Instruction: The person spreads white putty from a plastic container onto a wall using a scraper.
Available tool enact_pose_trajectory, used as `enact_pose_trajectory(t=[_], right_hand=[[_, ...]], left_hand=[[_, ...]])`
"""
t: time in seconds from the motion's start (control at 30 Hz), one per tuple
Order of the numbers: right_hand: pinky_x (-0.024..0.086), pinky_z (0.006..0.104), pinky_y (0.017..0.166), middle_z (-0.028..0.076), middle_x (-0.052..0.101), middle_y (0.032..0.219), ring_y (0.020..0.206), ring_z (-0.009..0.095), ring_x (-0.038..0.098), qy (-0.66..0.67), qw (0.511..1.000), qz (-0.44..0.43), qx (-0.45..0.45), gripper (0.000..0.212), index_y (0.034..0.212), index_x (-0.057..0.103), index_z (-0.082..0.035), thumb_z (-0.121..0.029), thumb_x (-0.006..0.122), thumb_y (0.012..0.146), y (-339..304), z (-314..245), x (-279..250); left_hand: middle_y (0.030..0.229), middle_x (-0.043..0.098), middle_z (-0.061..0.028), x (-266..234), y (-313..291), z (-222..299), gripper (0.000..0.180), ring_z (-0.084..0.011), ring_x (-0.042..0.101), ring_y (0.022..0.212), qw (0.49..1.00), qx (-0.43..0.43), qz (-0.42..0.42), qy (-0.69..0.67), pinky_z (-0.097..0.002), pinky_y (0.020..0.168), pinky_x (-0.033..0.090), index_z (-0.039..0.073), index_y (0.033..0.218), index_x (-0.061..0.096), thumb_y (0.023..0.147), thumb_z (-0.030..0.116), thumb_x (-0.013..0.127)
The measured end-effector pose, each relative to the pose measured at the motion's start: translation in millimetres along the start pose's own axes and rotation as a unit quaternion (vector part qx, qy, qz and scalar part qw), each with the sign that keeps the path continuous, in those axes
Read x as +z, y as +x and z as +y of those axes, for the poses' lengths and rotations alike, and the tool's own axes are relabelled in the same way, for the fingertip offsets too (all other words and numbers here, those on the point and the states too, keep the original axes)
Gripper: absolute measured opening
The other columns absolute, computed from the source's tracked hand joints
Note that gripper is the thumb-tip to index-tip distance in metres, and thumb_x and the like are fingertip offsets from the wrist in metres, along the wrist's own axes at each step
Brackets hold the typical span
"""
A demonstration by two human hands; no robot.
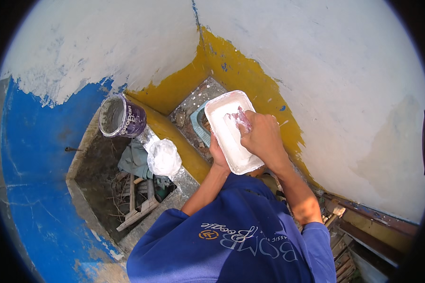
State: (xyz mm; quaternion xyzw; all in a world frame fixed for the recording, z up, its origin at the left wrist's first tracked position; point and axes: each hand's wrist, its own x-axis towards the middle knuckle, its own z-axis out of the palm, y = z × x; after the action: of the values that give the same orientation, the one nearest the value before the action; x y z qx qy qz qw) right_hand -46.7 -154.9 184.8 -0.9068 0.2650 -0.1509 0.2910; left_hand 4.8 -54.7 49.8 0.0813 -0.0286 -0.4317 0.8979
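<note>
My left hand [217, 156] grips a white rectangular tray [224, 129] from underneath, holding it up in front of my chest. The tray is smeared inside with white paste. Over the tray's right side, my right hand [261, 136] is closed on a small paste-covered tool [241, 118] whose tip rests inside the tray. I cannot tell what kind of tool it is. Both forearms come up from my blue shirt [231, 240].
A purple paint bucket [122, 118] lies tilted on the ledge of a concrete trough [99, 188] holding sticks and rags. A crumpled clear plastic bag [164, 158] sits on that ledge. White, yellow and blue walls meet in a corner [200, 42]. Wooden boards [359, 226] lie at lower right.
</note>
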Motion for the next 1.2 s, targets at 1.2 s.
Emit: enact_pose_trajectory(t=[1.2], right_hand=[[0.048, 0.0515, 0.063, 0.028, 0.060, 0.067, 0.065, 0.047, 0.060, -0.034, 0.999, 0.004, 0.017, 0.013, 0.079, 0.066, 0.002, -0.010, 0.067, 0.074, -6.0, -1.5, -0.7]], left_hand=[[0.143, 0.047, -0.0145, -2.1, -4.9, 0.0, 0.061, -0.0300, 0.050, 0.128, 0.996, -0.006, 0.079, 0.047, -0.0443, 0.110, 0.039, 0.007, 0.147, 0.036, 0.102, 0.048, 0.029]])
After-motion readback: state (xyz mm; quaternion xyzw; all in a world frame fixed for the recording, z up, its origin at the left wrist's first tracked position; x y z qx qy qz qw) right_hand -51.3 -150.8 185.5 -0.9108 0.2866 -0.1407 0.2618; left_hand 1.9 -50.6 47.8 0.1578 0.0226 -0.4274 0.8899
